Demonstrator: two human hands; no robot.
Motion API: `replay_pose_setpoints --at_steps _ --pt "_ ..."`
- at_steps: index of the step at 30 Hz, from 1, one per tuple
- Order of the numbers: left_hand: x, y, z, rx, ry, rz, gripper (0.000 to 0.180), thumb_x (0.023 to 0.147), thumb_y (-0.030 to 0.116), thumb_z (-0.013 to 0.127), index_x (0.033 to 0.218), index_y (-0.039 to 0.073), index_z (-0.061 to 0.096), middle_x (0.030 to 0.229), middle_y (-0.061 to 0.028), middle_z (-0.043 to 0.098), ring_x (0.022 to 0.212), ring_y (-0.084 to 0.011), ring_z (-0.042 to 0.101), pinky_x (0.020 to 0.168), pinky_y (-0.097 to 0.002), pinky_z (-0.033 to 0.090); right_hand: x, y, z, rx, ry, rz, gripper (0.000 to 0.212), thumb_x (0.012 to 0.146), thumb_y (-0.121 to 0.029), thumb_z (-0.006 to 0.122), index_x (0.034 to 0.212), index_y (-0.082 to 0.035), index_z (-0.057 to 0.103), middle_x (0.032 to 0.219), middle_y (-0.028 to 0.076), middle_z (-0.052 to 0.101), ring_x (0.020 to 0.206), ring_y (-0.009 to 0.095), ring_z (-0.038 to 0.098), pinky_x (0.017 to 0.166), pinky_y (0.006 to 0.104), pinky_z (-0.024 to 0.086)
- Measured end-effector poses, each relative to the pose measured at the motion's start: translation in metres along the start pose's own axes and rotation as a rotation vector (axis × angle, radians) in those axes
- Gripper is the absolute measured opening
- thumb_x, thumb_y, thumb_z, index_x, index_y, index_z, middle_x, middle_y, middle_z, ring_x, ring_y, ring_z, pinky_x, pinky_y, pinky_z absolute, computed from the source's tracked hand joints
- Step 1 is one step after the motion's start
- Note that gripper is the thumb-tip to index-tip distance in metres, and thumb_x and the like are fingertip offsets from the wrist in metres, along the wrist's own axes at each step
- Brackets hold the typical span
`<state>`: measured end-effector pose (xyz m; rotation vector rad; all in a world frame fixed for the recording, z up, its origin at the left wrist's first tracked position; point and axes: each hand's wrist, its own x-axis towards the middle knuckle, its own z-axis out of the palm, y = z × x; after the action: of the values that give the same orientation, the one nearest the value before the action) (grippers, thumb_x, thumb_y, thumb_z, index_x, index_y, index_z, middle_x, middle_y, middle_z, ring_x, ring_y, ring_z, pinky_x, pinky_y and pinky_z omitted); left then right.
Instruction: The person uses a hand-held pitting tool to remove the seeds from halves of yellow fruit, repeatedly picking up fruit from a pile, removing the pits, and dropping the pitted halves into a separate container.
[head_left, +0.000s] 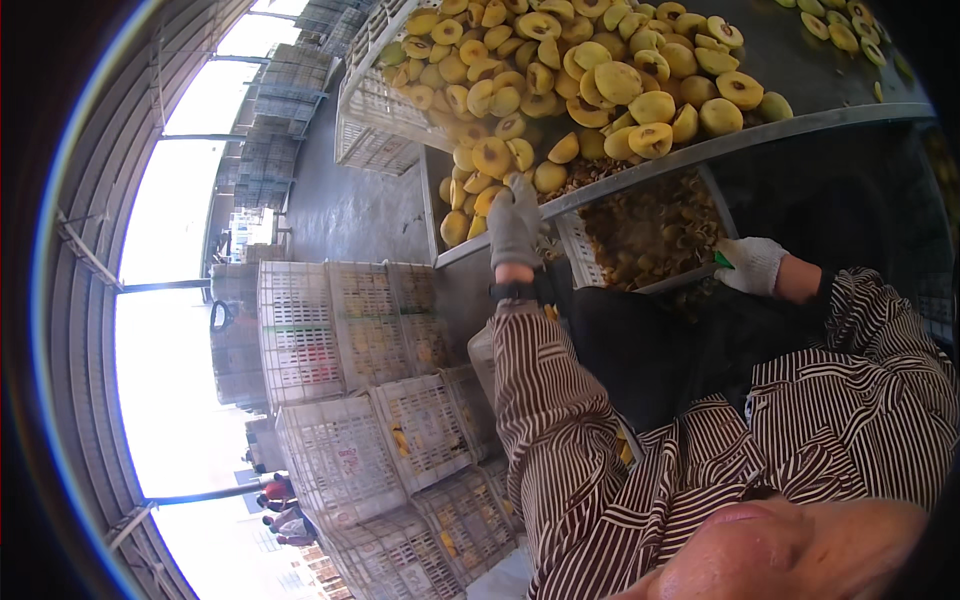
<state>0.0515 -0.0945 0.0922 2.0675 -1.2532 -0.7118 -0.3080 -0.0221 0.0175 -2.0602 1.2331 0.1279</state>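
Observation:
My left hand [514, 228], in a grey-white work glove, reaches over the metal table's near edge with its fingers stretched out against the yellow peach halves [491, 156]. Its fingertips touch the fruit, and no piece shows clearly in its grip. Many of the halves have brown stone hollows facing up. On the right, my gloved right hand [752, 266] is closed round a small tool with a green handle [723, 260]; the tool's working end cannot be made out. That hand is beside a white crate [580, 250] filled with brown peach stones [645, 235].
A raised metal rim [840, 117] borders the table. More peach pieces [845, 35] lie at the far right. White plastic crates [380, 150] stand at the table's left end, and stacked crates of fruit [345, 450] rise on my left. Several people [285, 510] are farther off.

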Motion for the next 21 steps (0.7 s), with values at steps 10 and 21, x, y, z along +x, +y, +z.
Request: replay_pose_setpoints --at_steps 10,21 --pt "0.127 -0.007 0.064 0.528 -0.191 0.243 0.046 0.096 0.041 0.057 0.106 -0.004 0.063 0.088 -0.0221 0.068 0.078 -0.0285 0.067 0.067 -0.0370 0.054 -0.007 0.007 0.013 0.018 -0.018 0.084 0.039 0.093 -0.029 0.061 0.122 -0.005 0.050 0.099 0.019 0.070 0.090 0.038 0.069 0.078 0.0465 0.056" --pt "0.114 -0.039 0.060 -0.469 -0.369 0.386 0.029 0.094 0.024 0.064 0.111 0.000 0.063 0.103 -0.0162 0.070 0.104 -0.0274 0.066 0.081 -0.0362 0.055 0.000 -0.035 0.003 0.001 0.302 -0.221 0.038 0.091 -0.024 0.061 0.123 -0.006 0.050 0.093 0.016 0.070 0.080 0.035 0.069 0.065 0.0428 0.056"
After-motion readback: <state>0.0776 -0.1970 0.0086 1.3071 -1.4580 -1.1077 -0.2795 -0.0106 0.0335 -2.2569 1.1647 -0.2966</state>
